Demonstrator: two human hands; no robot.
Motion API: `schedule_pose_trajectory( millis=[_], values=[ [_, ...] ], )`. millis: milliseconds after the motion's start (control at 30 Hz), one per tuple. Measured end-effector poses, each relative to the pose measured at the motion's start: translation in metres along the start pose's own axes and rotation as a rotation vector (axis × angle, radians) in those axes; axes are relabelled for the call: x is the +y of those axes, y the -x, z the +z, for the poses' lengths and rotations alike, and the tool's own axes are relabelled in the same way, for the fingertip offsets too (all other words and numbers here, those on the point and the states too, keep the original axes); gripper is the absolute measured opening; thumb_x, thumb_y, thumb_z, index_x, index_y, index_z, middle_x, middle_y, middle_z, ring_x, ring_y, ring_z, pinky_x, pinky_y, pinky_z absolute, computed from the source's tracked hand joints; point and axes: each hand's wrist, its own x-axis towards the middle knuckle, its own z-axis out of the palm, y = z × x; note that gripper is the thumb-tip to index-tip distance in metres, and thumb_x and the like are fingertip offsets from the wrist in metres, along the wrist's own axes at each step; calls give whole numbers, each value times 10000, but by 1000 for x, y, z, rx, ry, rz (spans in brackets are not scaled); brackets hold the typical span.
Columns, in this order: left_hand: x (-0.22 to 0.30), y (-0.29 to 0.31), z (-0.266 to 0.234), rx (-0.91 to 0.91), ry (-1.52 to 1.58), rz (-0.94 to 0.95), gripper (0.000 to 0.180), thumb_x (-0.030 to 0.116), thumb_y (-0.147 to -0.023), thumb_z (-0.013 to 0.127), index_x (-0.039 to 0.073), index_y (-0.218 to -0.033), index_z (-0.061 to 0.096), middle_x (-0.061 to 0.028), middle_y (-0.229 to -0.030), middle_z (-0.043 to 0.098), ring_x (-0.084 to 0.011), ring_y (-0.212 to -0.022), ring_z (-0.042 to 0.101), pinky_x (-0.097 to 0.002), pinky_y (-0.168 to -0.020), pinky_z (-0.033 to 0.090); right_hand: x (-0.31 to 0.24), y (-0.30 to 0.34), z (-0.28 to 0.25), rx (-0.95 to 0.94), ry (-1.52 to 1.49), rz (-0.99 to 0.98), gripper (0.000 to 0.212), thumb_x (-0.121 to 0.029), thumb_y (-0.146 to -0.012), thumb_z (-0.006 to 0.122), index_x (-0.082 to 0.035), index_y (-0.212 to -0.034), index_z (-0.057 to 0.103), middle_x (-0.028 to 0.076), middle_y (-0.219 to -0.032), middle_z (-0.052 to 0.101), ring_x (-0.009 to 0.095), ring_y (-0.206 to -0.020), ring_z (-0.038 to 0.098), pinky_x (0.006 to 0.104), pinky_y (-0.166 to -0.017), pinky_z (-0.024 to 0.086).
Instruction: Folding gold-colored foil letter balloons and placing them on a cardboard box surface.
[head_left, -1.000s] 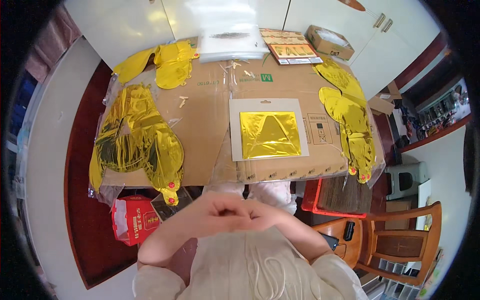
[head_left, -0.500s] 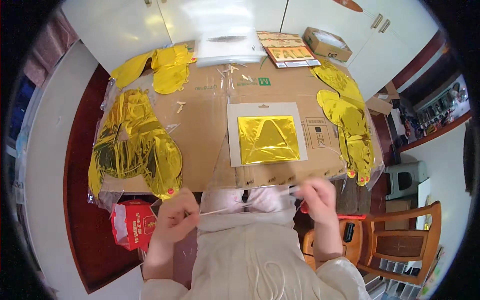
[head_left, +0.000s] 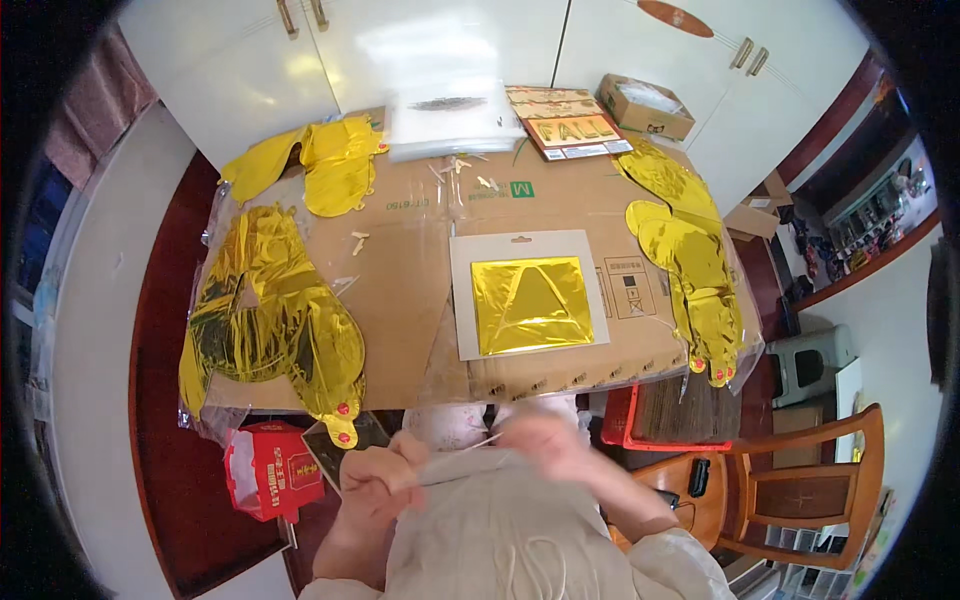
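Observation:
My left hand (head_left: 382, 478) is closed in front of my shirt, just below the table's near edge, with its fingers curled together. To its right, my right hand (head_left: 545, 442) is smeared by motion, and its fingers do not show clearly. Between the two hands runs a thin white string-like strand (head_left: 486, 441), its left end at the closed fingers. Nearest on the table lies a white card (head_left: 528, 247) with a hanging slot, bearing a folded gold foil balloon (head_left: 533, 306). A large flat gold letter-shaped foil balloon (head_left: 270, 310) spreads across the left side.
More gold foil balloons lie at the back left (head_left: 340, 165) and right (head_left: 690, 250). A stack of clear plastic bags (head_left: 450, 120), printed cards (head_left: 570, 125) and a small carton (head_left: 648, 108) stand at the back. Cardboard (head_left: 400, 270) covers the table. A wooden chair (head_left: 810, 490) is at right.
Both hands have moved lower and closer together, the right one leftward. The visible strand between them is shorter. The table items appear lower in the picture.

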Motion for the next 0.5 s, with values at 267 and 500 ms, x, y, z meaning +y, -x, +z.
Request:
schedule_pose_trajectory(
  millis=[267,500],
  values=[
    [-6,-1,-6,-237,-276,-106,117,10,-703,641,37,-810,679,-36,-791,668,-202,-745,527,-340,-714,403,-18,2,0,-44,-50,-60,155,-74,-889,497,-23,-901,644,128,-809,657,284,-723,645,342,-637,505],
    [-20,-7,-1,-156,-1118,47,152,74,-799,619,88,-926,701,-49,-695,646,-198,-728,518,-336,-659,401,-11,5,12,-199,38,-136,150,-116,-897,505,-37,-939,626,130,-829,651,258,-726,650,351,-651,507]
  ],
)
